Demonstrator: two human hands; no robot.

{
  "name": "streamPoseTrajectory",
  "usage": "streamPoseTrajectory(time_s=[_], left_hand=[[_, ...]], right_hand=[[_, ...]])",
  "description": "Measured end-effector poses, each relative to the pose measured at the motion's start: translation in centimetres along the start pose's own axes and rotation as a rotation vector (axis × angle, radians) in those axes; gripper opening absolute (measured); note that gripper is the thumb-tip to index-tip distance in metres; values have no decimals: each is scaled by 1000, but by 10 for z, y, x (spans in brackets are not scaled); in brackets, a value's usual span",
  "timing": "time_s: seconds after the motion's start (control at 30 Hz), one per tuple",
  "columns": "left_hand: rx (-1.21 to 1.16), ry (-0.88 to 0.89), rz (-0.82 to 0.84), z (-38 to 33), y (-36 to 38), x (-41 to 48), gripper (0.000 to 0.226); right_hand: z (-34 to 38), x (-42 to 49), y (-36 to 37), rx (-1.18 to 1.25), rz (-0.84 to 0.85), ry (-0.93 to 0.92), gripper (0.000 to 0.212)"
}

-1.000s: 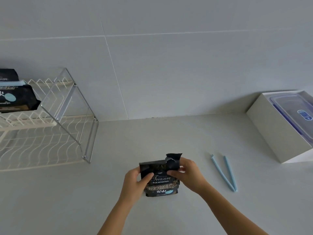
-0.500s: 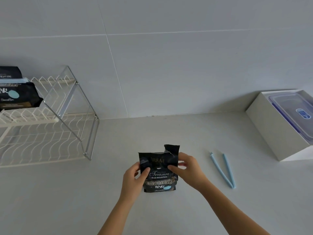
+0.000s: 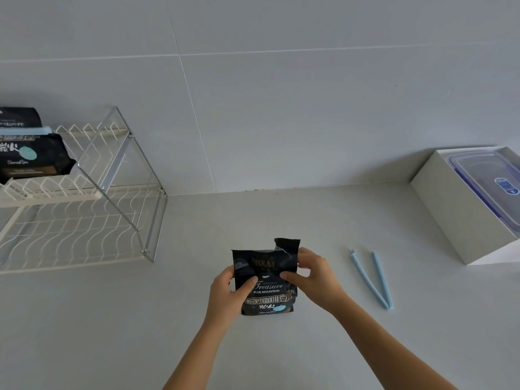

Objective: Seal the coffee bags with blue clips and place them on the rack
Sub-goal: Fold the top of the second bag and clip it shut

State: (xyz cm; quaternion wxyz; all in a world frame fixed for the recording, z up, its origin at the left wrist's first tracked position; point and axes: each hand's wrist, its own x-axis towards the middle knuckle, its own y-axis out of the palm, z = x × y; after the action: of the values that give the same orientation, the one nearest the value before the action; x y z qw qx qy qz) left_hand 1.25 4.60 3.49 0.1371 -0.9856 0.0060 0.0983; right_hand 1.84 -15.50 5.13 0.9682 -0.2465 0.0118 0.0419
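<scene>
Both hands pinch a black coffee bag [image 3: 266, 280] standing on the counter [image 3: 112, 319]: left hand [image 3: 228, 294] on its side, right hand [image 3: 315, 277] by the torn top. A blue clip [image 3: 371, 280], spread open, lies at 3 o'clock. At 10 o'clock, a rack [image 3: 84, 209] holds two clipped bags [image 3: 28, 153].
</scene>
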Motion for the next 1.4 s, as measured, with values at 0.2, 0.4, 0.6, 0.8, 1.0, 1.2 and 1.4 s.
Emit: streamPoseTrajectory(time_s=[0.2,0.4,0.6,0.8,1.0,1.2,1.4], left_hand=[[-9,-12,-10,-5,2,2,15],[-96,27,-24,-7,3,1,13],[-129,95,-103,-9,8,-2,11],[-81,65,-62,-9,2,12,6],[22,122,-32,-16,1,15,6],[49,136,-44,-20,-5,17,19],[-93,74,-24,-23,2,25,9]], right_hand=[[2,1,1,-70,-34,-3,11],[0,-2,4,-47,-13,36,16],[11,4,-6,-116,-20,-53,30],[15,7,1,-104,-69,-21,12],[23,17,-2,6,-157,16,10],[24,13,-5,-46,-125,-21,11],[22,19,-12,9,-144,-12,15]])
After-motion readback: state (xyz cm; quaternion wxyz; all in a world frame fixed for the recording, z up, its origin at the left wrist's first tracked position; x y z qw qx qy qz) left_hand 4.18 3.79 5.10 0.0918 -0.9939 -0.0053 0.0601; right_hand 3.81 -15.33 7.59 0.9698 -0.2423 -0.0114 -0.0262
